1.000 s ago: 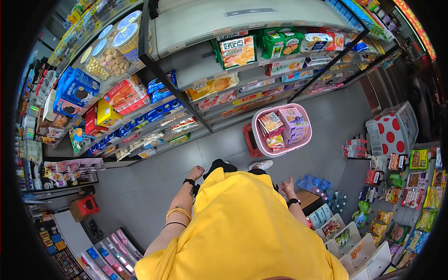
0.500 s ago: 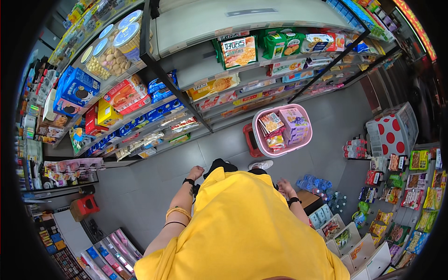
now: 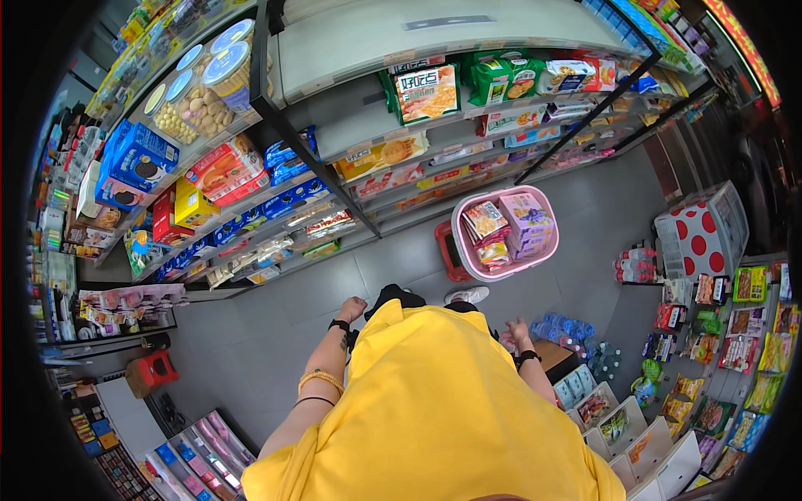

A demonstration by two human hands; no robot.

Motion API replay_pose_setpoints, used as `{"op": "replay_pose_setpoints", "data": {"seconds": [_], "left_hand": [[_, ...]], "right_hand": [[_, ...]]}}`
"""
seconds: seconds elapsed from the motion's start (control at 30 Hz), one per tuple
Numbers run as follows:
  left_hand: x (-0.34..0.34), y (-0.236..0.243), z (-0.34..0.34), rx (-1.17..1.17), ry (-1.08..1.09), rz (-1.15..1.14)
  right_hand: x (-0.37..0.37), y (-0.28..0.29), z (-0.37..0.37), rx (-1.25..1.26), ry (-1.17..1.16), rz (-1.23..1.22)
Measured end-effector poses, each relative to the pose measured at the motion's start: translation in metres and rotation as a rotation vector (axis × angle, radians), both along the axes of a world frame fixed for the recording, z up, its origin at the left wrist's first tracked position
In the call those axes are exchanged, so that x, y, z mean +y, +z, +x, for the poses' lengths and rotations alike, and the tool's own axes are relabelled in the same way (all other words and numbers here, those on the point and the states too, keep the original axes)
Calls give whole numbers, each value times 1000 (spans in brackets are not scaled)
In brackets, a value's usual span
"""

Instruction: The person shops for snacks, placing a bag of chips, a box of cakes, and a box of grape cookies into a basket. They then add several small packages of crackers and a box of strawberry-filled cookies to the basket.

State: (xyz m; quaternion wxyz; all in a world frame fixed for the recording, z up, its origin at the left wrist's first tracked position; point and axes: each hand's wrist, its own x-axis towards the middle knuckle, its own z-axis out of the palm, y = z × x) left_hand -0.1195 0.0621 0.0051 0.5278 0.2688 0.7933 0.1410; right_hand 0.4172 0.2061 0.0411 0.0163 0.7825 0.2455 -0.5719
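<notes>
Low on my left side, my left hand is loosely curled, with nothing visible in it. My right hand hangs by my right side, its fingers partly stretched out and no item in it. Neither hand touches any goods. Ahead of me and a little to the right stands a pink basket. Inside it, purple-and-white packs fill the right part, and red-and-white snack packs lie on the left. A red stool shows partly beneath or beside the basket.
Shelves with packaged biscuits run across the front. Lidded snack tubs and blue biscuit boxes sit at the left. To the right are bottled drinks, a dotted box and hanging snack packs. Another red stool is at the left.
My right hand has swung slightly outward and forward, its fingers now straighter. My left hand, the basket and the shelves look the same.
</notes>
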Motion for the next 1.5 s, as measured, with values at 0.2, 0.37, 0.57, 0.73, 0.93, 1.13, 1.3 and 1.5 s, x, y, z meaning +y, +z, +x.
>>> {"op": "replay_pose_setpoints", "data": {"seconds": [0.2,0.37,0.57,0.73,0.93,1.13,1.3,1.5], "left_hand": [[0,-5,1,38,-3,-21],[-2,-8,0,24,-11,-11],[-7,-19,0,20,11,-3],[-7,-28,-3,-15,0,-19],[-10,-31,-3,-4,0,1],[-6,-23,0,-4,-1,-16],[-13,-43,-7,-21,-15,-23],[-2,-19,-2,2,8,-6]], "right_hand": [[-3,10,-8,155,9,129],[-11,4,-6,10,-100,91],[-13,6,-6,65,-66,152],[-9,14,-13,24,-58,110],[-7,15,-14,194,-1,64],[-7,10,-10,172,-2,15],[-5,23,-9,75,0,-72],[-11,18,-8,-10,-54,181]]}}
